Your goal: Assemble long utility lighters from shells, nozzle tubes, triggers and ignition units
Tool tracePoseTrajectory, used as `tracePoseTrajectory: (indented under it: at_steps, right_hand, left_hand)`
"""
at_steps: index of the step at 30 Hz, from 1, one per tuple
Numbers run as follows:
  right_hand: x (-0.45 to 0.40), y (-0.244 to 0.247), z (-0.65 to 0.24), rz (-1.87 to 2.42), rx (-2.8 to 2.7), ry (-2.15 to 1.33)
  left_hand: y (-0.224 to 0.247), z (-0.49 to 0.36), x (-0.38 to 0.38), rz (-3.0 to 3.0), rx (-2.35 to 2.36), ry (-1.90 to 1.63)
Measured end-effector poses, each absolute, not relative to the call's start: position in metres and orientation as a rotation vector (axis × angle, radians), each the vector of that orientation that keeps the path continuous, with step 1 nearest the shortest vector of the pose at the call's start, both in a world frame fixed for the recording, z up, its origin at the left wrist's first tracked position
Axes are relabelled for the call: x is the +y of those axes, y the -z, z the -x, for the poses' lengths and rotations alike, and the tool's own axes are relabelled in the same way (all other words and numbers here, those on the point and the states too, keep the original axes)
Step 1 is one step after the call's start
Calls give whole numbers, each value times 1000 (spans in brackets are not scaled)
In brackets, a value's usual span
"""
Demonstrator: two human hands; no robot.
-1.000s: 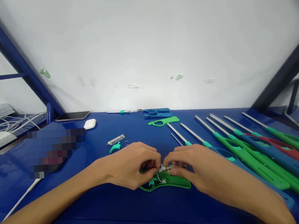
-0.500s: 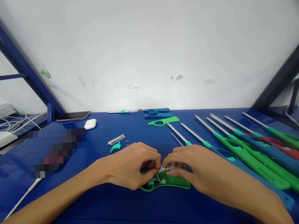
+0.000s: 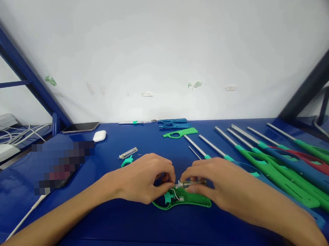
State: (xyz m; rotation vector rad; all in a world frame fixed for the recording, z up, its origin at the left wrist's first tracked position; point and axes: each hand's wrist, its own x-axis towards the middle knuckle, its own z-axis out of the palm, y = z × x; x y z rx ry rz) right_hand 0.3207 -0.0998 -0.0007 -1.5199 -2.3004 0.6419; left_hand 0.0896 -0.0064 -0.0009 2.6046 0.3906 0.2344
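Below my hands lies a green half-shell of a gas lighter (image 3: 197, 200), its inside facing up. A teal trigger (image 3: 168, 197) and a white wire (image 3: 174, 194) show within it. Between the thumb and fingers of my right hand (image 3: 209, 176) is a clear fuel tank (image 3: 188, 183), held just over the shell with its nozzle end to the left. My left hand (image 3: 152, 177) pinches at that nozzle end; whatever is between its fingertips is too small to make out.
Several assembled long lighters (image 3: 278, 168) lie at right. Behind are a green half-shell (image 3: 182, 133), blue lighter parts (image 3: 174, 124) and a screwdriver (image 3: 194, 152). Left of my hands sit another fuel tank (image 3: 129, 153), a teal trigger (image 3: 127, 161), a white case (image 3: 100, 136) and a phone (image 3: 80, 127).
My left hand has shifted slightly left and up, its fingertips a little farther from the tank. More of the tank's nozzle end and the shell's inside shows. My right hand has barely moved.
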Motion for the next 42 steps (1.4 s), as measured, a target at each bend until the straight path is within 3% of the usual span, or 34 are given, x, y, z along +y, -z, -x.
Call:
tracePoseTrajectory:
  at_steps: [42]
  right_hand:
    - [-97,4,-323,1514,-2376,-665]
  left_hand:
    - [1,-92,-5,-2574,406,-138]
